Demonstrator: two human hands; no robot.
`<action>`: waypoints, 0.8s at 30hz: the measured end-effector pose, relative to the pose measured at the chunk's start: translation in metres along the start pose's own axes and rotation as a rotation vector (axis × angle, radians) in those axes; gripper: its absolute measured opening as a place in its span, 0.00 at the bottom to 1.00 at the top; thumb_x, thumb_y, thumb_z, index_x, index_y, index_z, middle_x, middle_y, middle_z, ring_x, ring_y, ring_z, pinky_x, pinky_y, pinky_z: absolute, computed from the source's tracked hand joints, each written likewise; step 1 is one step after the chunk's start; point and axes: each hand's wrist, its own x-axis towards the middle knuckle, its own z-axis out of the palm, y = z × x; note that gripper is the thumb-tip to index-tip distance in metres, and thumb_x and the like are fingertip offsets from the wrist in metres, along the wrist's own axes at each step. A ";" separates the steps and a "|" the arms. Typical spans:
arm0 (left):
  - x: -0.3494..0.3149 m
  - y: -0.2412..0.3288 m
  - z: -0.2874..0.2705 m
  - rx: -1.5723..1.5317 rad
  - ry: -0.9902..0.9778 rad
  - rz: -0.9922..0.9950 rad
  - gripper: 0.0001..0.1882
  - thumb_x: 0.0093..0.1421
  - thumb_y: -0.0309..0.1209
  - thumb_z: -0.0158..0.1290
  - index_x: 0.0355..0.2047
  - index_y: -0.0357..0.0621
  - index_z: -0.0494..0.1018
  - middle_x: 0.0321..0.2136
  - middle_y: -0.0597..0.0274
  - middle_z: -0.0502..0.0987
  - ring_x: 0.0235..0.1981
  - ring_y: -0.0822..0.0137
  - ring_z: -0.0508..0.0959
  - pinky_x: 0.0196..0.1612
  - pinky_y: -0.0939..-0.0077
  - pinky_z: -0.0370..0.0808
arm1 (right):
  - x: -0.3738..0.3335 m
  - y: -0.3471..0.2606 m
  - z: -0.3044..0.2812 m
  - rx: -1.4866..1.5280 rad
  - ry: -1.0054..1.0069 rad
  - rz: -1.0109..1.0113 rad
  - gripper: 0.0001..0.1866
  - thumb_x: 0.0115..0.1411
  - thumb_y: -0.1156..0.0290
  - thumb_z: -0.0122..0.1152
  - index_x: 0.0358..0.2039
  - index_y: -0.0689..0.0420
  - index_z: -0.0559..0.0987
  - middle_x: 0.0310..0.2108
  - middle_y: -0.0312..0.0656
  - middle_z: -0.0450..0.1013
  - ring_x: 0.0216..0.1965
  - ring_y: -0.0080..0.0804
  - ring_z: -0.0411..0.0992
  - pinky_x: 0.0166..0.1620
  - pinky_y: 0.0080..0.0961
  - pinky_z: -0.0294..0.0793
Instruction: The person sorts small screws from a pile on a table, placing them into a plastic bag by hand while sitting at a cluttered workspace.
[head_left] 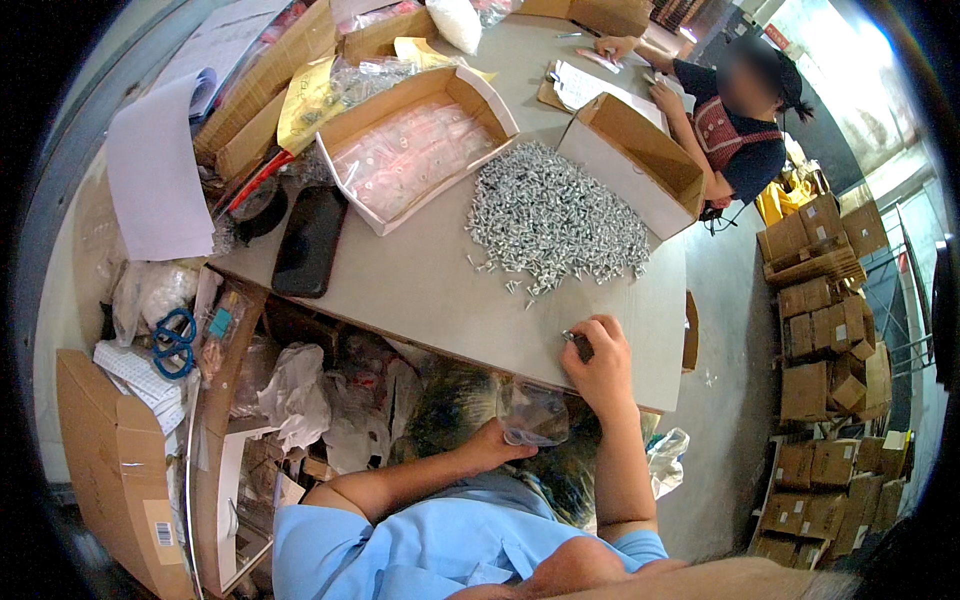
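My left hand (pixel 490 447) is closed on a clear plastic bag (pixel 532 410) just below the table's front edge. The bag's mouth faces up toward the tabletop. My right hand (pixel 602 365) rests at the front right of the table, thumb and fingers curled together. Small shiny metal bits, which look like screws (pixel 568 336), show at its fingertips; how many is hidden. Beyond that hand spreads a large heap of small silver screws (pixel 555 215), with a few loose ones along its near side.
An open white box (pixel 350 195) of pink-tinted packets stands left of the heap; another open box (pixel 630 190) stands right. A black phone (pixel 310 243) lies at the left edge. Across the table a person (pixel 735 125) handles papers. Stacked cartons (pixel 815 390) line the right; blue-handled scissors (pixel 174 343) lie left.
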 end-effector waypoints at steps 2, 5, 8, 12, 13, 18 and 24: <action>0.001 -0.005 -0.001 0.025 0.003 0.001 0.19 0.51 0.33 0.63 0.39 0.37 0.71 0.36 0.58 0.77 0.39 0.69 0.74 0.45 0.73 0.70 | -0.003 -0.002 -0.005 0.011 -0.008 0.008 0.10 0.46 0.76 0.58 0.32 0.60 0.75 0.35 0.48 0.69 0.37 0.48 0.71 0.41 0.37 0.71; 0.000 -0.002 0.000 -0.009 0.001 -0.006 0.18 0.52 0.33 0.63 0.38 0.38 0.71 0.36 0.58 0.77 0.38 0.69 0.74 0.45 0.73 0.70 | -0.008 -0.003 -0.009 0.007 -0.018 0.005 0.11 0.45 0.76 0.58 0.33 0.60 0.76 0.36 0.48 0.70 0.37 0.48 0.71 0.41 0.37 0.72; 0.001 -0.007 0.000 -0.021 0.005 0.019 0.17 0.52 0.33 0.63 0.37 0.38 0.71 0.36 0.59 0.77 0.38 0.70 0.74 0.44 0.73 0.70 | -0.012 -0.003 -0.011 0.012 -0.030 0.032 0.12 0.45 0.76 0.58 0.34 0.60 0.76 0.37 0.48 0.70 0.38 0.48 0.71 0.42 0.36 0.72; 0.003 -0.010 -0.003 0.082 -0.017 -0.009 0.22 0.52 0.34 0.62 0.45 0.41 0.71 0.39 0.61 0.77 0.39 0.69 0.74 0.45 0.75 0.72 | -0.015 -0.007 -0.013 -0.006 -0.016 0.032 0.12 0.45 0.76 0.58 0.33 0.60 0.76 0.37 0.49 0.70 0.38 0.48 0.71 0.42 0.36 0.72; 0.004 -0.013 -0.002 0.061 -0.018 0.006 0.21 0.52 0.34 0.62 0.45 0.41 0.71 0.39 0.61 0.77 0.39 0.69 0.74 0.45 0.74 0.72 | -0.015 -0.010 -0.014 -0.021 -0.012 0.027 0.12 0.45 0.76 0.58 0.33 0.60 0.76 0.37 0.48 0.70 0.38 0.48 0.71 0.42 0.36 0.72; 0.004 -0.014 -0.002 0.022 -0.038 -0.011 0.21 0.53 0.35 0.62 0.45 0.41 0.71 0.39 0.60 0.77 0.40 0.68 0.74 0.45 0.73 0.72 | -0.024 -0.009 -0.015 0.020 -0.099 0.014 0.10 0.47 0.75 0.61 0.32 0.60 0.76 0.36 0.47 0.71 0.36 0.47 0.72 0.40 0.36 0.72; 0.001 -0.012 0.005 -0.128 0.034 0.142 0.21 0.53 0.35 0.62 0.44 0.40 0.71 0.37 0.60 0.77 0.40 0.68 0.74 0.46 0.74 0.72 | -0.020 -0.018 -0.031 0.249 -0.389 0.010 0.09 0.51 0.75 0.61 0.34 0.58 0.78 0.36 0.47 0.72 0.31 0.45 0.73 0.36 0.34 0.73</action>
